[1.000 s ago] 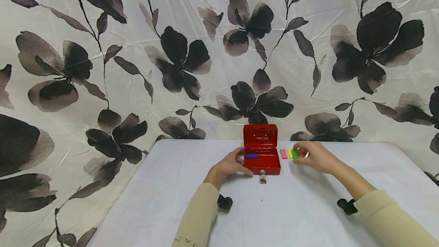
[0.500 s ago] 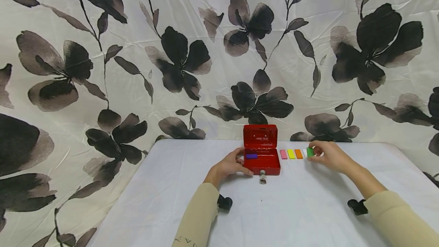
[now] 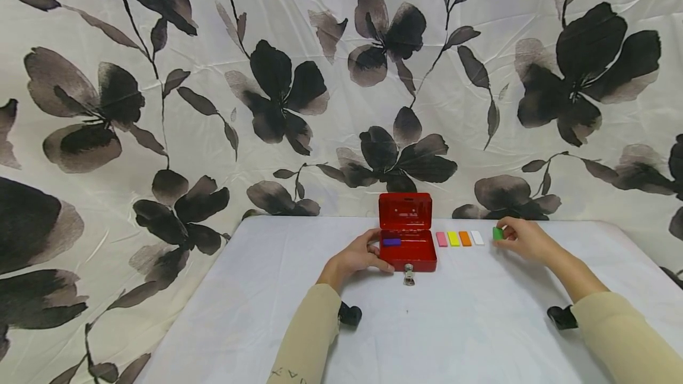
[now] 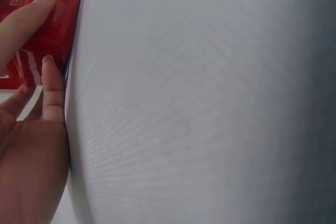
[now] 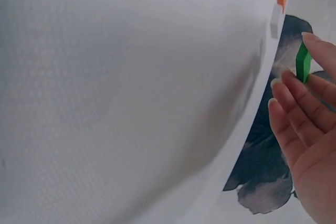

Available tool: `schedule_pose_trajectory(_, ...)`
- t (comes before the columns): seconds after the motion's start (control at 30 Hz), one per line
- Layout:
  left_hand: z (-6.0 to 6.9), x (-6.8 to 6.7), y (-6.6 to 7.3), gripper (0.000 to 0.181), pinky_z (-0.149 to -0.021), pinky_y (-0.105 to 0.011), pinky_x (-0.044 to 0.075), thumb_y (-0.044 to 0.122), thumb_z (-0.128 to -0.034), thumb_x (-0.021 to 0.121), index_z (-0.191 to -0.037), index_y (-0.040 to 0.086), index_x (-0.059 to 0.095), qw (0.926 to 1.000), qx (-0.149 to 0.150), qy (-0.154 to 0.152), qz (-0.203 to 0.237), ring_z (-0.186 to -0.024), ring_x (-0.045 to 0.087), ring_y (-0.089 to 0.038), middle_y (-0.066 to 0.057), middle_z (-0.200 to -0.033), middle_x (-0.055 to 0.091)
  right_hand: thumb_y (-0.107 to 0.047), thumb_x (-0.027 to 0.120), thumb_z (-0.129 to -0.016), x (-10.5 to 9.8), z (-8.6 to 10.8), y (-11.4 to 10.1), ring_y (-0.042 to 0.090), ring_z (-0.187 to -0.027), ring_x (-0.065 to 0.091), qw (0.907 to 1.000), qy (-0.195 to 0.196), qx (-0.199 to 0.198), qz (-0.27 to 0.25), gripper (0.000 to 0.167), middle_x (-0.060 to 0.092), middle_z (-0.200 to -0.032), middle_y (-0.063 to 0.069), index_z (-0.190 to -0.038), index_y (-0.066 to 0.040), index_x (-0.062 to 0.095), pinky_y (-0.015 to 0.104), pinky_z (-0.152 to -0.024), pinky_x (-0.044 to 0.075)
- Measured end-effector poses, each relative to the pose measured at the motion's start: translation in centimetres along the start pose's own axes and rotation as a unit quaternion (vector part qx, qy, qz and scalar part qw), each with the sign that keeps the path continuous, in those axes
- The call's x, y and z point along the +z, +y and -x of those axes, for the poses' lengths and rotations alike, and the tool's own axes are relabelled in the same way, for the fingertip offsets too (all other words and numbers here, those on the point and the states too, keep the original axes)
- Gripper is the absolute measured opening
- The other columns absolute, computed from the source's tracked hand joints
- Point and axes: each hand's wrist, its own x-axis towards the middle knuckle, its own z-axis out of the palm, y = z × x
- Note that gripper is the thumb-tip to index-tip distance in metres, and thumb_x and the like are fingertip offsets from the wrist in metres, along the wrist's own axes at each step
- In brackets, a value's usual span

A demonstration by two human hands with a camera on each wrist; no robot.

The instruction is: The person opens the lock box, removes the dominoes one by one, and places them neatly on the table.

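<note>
A red metal cash box (image 3: 416,256) stands on the table with its lid raised and a key in the front lock. Inside at the left lies a purple-blue block (image 3: 392,242). My left hand (image 3: 357,253) holds the box's front left corner, thumb (image 4: 32,18) on the front, fingers at the left side. My right hand (image 3: 525,240) pinches a small green block (image 3: 498,233) between thumb and fingertips; in the right wrist view the green block (image 5: 302,63) appears edge-on, lifted off the table. Right of the box lie a pink (image 3: 441,239), a yellow (image 3: 453,239), an orange (image 3: 465,238) and a white block (image 3: 477,237).
A white cloth covers the table (image 3: 427,330). Its back edge runs just behind the box and blocks, against a floral curtain (image 3: 299,153). Black wrist cameras sit under both sleeves.
My right hand has moved right with the green block, from above the row to beyond the white block, uncovering the orange and white blocks. My left hand and the cash box have stayed still.
</note>
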Motion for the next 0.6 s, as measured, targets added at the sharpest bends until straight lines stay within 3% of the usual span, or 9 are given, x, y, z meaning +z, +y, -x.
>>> schedule_pose_trajectory(0.33,-0.1,0.0,-0.1,0.1,-0.106,-0.048,0.048,0.014,-0.0699,0.094,-0.155,0.021,0.043,1.0,-0.003,-0.003,0.003,-0.107,0.055,-0.025,-0.001,-0.135,0.056,-0.01,0.08,-0.087,0.6,-0.6,1.1,0.019,-0.077,0.055,0.9999,0.0,-0.009,0.012,0.038,0.061,-0.084,0.006,-0.111,0.013,0.061,0.039,-0.07,0.05)
schedule_pose_trajectory(0.6,0.0,0.0,0.0,0.1,-0.107,-0.05,0.047,0.014,-0.0691,0.095,-0.154,0.021,0.043,1.0,-0.005,0.0,0.002,-0.107,0.056,-0.025,-0.001,-0.136,0.056,-0.01,0.079,-0.088,0.9,-1.2,0.9,0.022,-0.079,0.055,0.9997,-0.023,0.004,0.006,0.039,0.06,-0.086,0.008,-0.114,0.013,0.06,0.041,-0.072,0.05)
